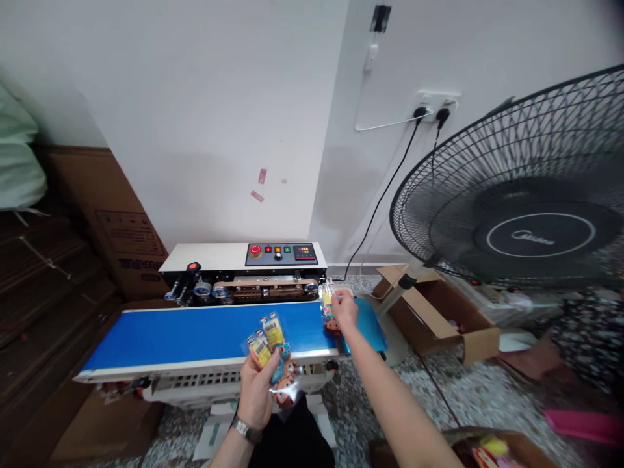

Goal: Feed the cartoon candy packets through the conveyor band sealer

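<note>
My left hand point(256, 392) is closed on a few clear plastic packets point(273, 331) in front of the conveyor belt. They have yellow labels and brown-and-blue cartoon figures inside. At the right end of the blue belt point(185, 333), my right hand point(346, 311) pinches another clear packet point(327, 300) by its side. This packet stands roughly upright, its top close to the right end of the band sealer point(219, 255) and its brown cartoon head hanging at the bottom. My fingertips partly cover it.
A large black fan point(531, 237) rises at the right, near an open cardboard box point(429, 309). Another box point(517, 439) with colourful items sits at the lower right. A person's leg point(531, 361) shows at the far right. Cardboard point(104, 218) leans on the left.
</note>
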The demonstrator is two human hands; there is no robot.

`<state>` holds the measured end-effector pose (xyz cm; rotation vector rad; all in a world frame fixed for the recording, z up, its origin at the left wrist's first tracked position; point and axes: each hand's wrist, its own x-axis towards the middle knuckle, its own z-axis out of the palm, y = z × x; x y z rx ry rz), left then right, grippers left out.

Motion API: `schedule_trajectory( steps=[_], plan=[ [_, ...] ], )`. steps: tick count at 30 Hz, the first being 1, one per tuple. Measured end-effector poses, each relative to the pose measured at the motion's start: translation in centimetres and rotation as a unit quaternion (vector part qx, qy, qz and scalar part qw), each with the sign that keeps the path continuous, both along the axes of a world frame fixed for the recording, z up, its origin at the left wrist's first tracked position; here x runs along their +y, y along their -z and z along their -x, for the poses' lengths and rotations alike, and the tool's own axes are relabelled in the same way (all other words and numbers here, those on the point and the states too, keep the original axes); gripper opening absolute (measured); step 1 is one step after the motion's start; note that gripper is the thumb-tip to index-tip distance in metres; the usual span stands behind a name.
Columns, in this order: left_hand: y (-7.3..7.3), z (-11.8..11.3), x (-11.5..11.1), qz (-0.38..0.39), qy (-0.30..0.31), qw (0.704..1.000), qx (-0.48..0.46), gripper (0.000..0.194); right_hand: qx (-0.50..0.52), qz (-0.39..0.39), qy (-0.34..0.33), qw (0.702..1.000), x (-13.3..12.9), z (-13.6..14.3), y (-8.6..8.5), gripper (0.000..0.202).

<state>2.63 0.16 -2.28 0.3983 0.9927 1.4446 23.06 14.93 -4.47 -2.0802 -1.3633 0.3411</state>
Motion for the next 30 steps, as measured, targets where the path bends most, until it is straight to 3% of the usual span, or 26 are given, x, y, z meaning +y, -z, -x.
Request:
schedule_trajectory(
  steps=[4, 7, 9, 11, 13, 18, 23, 27, 30],
  plan=[
    [-0.1, -0.2, 0.2, -0.005, 0.003, 1.0, 0.002, 0.036, -0.003, 0.002, -0.045, 0.999, -0.2, 1.6, -0.4, 0.028],
    [-0.2, -0.5, 0.5, -0.017, 0.007, 1.0, 0.008, 0.034, 0.045, -0.075, -0.129, 0.988, -2.0, 3.3, -1.3, 0.033],
    [-0.3, -0.6, 0.8, -0.026, 0.008, 0.999, 0.02, 0.033, 0.155, -0.114, -0.23, 0.954, -4.1, 4.5, -2.2, 0.031],
    [-0.4, -0.8, 1.0, -0.039, 0.003, 0.999, 0.037, 0.032, 0.268, -0.094, -0.34, 0.897, -6.3, 5.7, -2.9, 0.03],
    [-0.5, -1.0, 1.2, -0.055, 0.003, 0.997, 0.048, 0.033, 0.321, -0.069, -0.393, 0.859, -8.0, 6.5, -3.4, 0.025],
    [-0.4, -1.3, 1.3, -0.067, 0.029, 0.996, 0.054, 0.036, 0.34, -0.071, -0.355, 0.868, -9.1, 6.7, -3.5, 0.022],
    [-0.2, -0.9, 1.3, -0.084, 0.057, 0.991, 0.092, 0.035, 0.299, -0.09, -0.381, 0.87, -8.8, 6.0, -5.2, 0.056],
    [-0.2, -0.5, 1.1, -0.081, 0.07, 0.988, 0.114, 0.036, 0.162, -0.136, -0.422, 0.881, -8.6, 5.9, -7.2, 0.029],
    [-0.1, -0.4, 1.0, -0.08, 0.081, 0.988, 0.107, 0.035, 0.125, -0.151, -0.432, 0.88, -8.6, 6.0, -7.7, 0.022]
  ],
)
